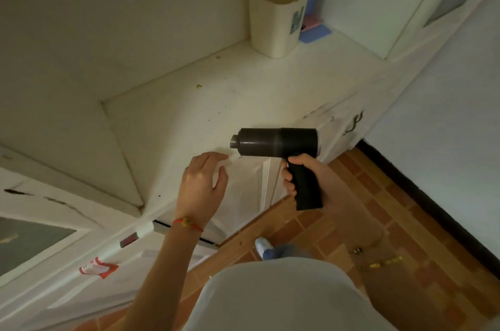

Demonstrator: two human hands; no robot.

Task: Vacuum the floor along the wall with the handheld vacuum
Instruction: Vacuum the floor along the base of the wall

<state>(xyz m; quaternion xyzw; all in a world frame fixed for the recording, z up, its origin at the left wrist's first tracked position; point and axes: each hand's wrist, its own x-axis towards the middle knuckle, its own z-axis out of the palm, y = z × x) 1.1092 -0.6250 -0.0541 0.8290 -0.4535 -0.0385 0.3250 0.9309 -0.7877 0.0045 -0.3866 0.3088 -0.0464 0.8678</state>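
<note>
My right hand point(293, 176) grips the black handle of a dark grey handheld vacuum point(276, 142), whose barrel lies level with its nozzle pointing left. The vacuum hangs in the air over the front edge of a white cabinet top point(243, 92). My left hand point(201, 184) hovers just left of the nozzle with relaxed fingers and holds nothing. The brick-patterned floor point(365, 209) lies below, meeting the wall point(446, 114) along a black baseboard point(422, 192) on the right.
A cream bin point(276, 16) stands at the back of the cabinet top, with blue and pink items point(315, 30) behind it. Crumbs dot the white surface. Small yellow bits point(378, 264) lie on the floor near my shoe point(263, 246).
</note>
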